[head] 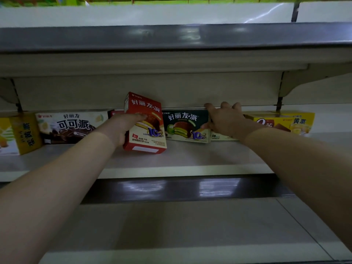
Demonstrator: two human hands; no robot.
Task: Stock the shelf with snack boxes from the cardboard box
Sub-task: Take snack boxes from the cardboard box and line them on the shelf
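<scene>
1. Clearly, the left hand [122, 130] grips a red snack box [146, 124], its thumb across the printed front and the other fingers curled behind it, out of sight.
2. That red box stands upright and slightly tilted on the shelf [181, 159], forward of the row at the back.
3. The right hand [224, 121] rests on a box that it mostly hides, its fingers [225, 105] bent over the top edge and the thumb pressed at the left side.
4. Just left of that hand, touching the thumb, lies the green snack box [186, 126], face out.
5. Along the row stand a dark cocoa box [70, 126] on the left and a yellow box [285, 122] on the right.
</scene>
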